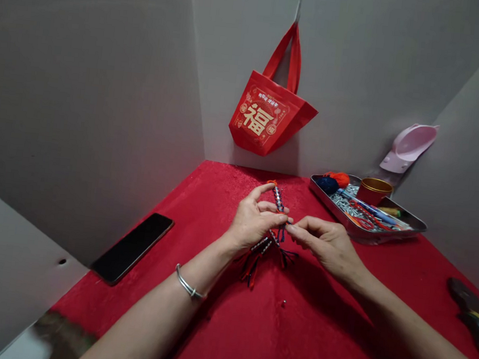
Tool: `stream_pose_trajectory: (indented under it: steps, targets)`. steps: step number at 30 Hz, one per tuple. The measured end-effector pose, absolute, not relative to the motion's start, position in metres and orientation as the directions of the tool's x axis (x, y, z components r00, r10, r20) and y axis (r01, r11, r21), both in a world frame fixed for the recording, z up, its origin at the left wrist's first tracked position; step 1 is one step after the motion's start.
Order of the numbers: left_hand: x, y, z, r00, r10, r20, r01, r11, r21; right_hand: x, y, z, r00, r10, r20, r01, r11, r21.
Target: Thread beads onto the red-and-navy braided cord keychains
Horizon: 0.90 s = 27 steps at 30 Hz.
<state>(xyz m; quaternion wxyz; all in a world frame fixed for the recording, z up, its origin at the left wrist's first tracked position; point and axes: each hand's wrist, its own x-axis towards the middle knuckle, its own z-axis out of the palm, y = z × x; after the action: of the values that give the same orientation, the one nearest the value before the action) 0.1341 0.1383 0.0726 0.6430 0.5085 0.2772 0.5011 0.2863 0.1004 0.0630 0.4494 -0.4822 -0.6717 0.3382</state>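
The left hand (250, 222) grasps one beaded cord (277, 198) over the red worktop (240, 339); the right hand (327, 243), at three o'clock, pinches dark thread (282, 233) beside it. Between two and three, one metal tray (360, 232) holds two yarn balls (327, 184), one cup (372, 197) and many silvery pieces (343, 205). One phone (133, 248) lies toward eight; one bag (267, 114) hangs at twelve.

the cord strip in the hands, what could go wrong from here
The left hand pinches the cord strip; if that grip eases, the strip might twist or loosen.

The right hand seems to pinch a dark cord close to the cluster of strands below, so they could tangle.

A small loose piece lies on the red tabletop between the forearms, where a sleeveless arm might brush it away.
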Motion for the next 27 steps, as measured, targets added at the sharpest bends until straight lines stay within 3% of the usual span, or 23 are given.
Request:
stream_pose_trajectory:
  steps: [7,13,16,21,24,27]
  targets:
    - [0.119,0.134,0.07,0.36,0.917,0.169,-0.287,-0.063,0.956,0.276,0.098,0.059,-0.2,0.936,0.289,0.351,0.344,-0.871]
    - [0.105,0.126,0.079,0.306,0.887,0.345,-0.171,-0.305,0.937,0.264,0.093,0.062,-0.141,0.918,0.372,0.394,0.397,-0.829]
    - [0.103,0.126,0.077,0.307,0.86,0.408,-0.152,-0.378,0.913,0.259,0.094,0.066,-0.179,0.959,0.218,0.303,0.265,-0.915]
    - [0.1,0.132,0.074,0.27,0.865,0.424,-0.164,-0.392,0.905,0.255,0.103,0.074,-0.306,0.942,-0.138,0.038,-0.133,-0.99]
    - [0.098,0.134,0.077,0.247,0.853,0.46,-0.158,-0.433,0.887,0.254,0.107,0.078,-0.334,0.93,-0.155,-0.007,-0.167,-0.986]
    - [0.096,0.136,0.077,0.216,0.89,0.402,-0.233,-0.353,0.906,0.251,0.108,0.078,-0.319,0.942,-0.102,0.016,-0.103,-0.995]
